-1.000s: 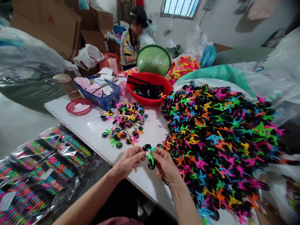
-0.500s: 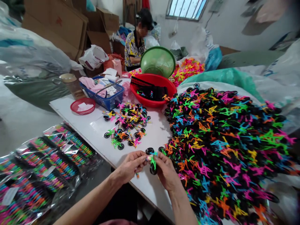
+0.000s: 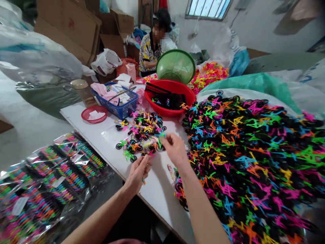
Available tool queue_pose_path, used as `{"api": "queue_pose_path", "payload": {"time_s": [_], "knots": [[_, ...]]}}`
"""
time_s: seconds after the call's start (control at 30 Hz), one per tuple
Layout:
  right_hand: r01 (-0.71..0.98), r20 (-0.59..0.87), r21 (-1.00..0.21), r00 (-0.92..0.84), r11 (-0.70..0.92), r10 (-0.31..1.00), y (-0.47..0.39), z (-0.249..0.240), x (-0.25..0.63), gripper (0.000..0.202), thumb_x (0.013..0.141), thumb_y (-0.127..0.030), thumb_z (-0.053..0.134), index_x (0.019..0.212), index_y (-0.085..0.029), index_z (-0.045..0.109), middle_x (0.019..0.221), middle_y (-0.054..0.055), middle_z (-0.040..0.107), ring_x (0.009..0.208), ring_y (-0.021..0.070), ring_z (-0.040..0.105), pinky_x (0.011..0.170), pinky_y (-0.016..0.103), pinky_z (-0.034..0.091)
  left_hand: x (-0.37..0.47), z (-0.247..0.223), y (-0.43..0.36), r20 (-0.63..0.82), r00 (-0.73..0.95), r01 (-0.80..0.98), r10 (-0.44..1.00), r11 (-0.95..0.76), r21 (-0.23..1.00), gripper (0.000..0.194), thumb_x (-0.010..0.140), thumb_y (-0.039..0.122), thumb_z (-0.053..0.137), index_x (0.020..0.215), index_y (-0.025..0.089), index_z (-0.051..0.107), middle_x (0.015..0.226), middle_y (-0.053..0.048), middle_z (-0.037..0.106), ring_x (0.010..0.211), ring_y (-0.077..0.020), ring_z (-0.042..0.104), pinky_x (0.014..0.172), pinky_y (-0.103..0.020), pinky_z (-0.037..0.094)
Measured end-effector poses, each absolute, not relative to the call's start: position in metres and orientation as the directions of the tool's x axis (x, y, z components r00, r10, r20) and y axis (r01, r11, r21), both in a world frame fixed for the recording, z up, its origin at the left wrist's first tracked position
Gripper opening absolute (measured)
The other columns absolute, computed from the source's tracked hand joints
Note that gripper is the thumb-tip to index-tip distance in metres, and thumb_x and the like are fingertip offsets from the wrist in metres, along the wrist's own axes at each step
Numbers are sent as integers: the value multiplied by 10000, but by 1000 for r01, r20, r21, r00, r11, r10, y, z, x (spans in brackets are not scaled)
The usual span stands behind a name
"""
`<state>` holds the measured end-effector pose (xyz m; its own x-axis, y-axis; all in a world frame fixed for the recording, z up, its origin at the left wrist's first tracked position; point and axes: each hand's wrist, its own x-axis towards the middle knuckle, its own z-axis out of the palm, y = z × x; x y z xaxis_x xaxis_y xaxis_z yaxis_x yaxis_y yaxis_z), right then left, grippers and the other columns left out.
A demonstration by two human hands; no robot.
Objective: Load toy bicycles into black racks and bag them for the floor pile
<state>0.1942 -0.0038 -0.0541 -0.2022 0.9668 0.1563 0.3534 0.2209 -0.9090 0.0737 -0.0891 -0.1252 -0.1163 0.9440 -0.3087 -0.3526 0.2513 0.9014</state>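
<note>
My right hand [image 3: 175,149] is closed, its fingertips pinching a small plastic toy bicycle [image 3: 160,139] with green and blue parts, over the near right side of a loose pile of toy bicycles [image 3: 144,125]. Nearer to me, my left hand [image 3: 139,171] has its fingers curled around a thin striped stick. Only the stick's coloured end [image 3: 144,182] shows below the fingers; the rest is hidden. To the right rises a large heap of bright toy bicycles [image 3: 236,145] with black wheels.
On the white table [image 3: 157,189] stand a red basin [image 3: 170,110], a blue basket [image 3: 122,110] and a small red basket [image 3: 94,117]. A green basin [image 3: 175,66] leans behind. Clear bags of packed coloured pieces [image 3: 61,176] lie at left. Another person [image 3: 151,47] sits at the back.
My right hand has moved forward, away from the left, carrying the toy bicycle to the loose pile. The left hand has shifted slightly left and up. The whole view has shifted slightly.
</note>
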Motion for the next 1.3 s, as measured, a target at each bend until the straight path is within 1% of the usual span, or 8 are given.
{"api": "queue_pose_path", "payload": {"time_s": [0.17,0.33,0.5,0.63,0.77,0.97,1.17,1.3], "knots": [[743,77,-583,-350,327,933,57,-54,174,214,868,-280,467,952,-167,629,890,60,657,817,162,593,730,254,430,92,-143,-79,-58,40,222,998,48,974,222,782,298,562,936,140,579,693,-16,560,614,-130,515,560,-236,403],[879,4,-370,-323,301,946,52,-112,165,219,780,-215,560,978,-144,621,1052,132,613,987,240,550,794,307,419,93,-160,-97,196,216,694,957,-291,658,403,783,130,524,1183,152,484,1148,-119,519,1064,-246,482,916,-400,414],[895,-3,-335,-314,294,950,46,-123,163,245,787,-233,553,1006,-132,593,1038,126,611,960,225,556,795,299,409,83,-162,-110,87,271,880,959,-284,380,303,856,36,356,1036,164,563,971,-86,556,898,-227,507,814,-395,436],[886,-40,-337,-351,318,936,39,-103,198,206,859,-290,501,1012,-189,597,1019,62,629,910,158,575,781,238,401,76,-157,-103,106,191,731,976,-214,648,226,887,108,350,964,158,556,944,-89,580,890,-217,531,808,-387,437],[925,-135,-259,-319,278,938,-2,-90,240,97,798,-226,574,846,-167,635,881,97,657,870,223,594,740,295,402,64,-148,-87,-103,-3,208,995,101,973,209,879,335,468,980,159,518,841,-55,605,758,-167,579,722,-314,469],[956,-174,-248,-201,155,964,-53,-110,240,156,829,-145,469,916,-163,597,846,89,660,761,188,618,673,283,425,83,-137,-73,-273,44,-316,961,273,909,440,737,458,658,1005,136,523,854,-48,588,726,-133,567,665,-256,462],[613,-41,-784,-207,97,977,-74,-108,240,168,835,-164,466,939,-182,597,831,23,664,742,128,611,699,232,453,112,-134,-85,-296,199,-397,934,353,847,382,761,464,634,931,132,552,781,-26,586,678,-116,554,606,-230,439],[787,14,-587,-224,190,974,-74,-93,259,261,824,-63,429,957,-160,632,982,78,637,909,159,572,819,263,425,108,-134,-89,-426,347,-341,835,536,773,431,709,388,712,989,109,539,718,-37,613,567,-92,531,515,-201,361]]}}
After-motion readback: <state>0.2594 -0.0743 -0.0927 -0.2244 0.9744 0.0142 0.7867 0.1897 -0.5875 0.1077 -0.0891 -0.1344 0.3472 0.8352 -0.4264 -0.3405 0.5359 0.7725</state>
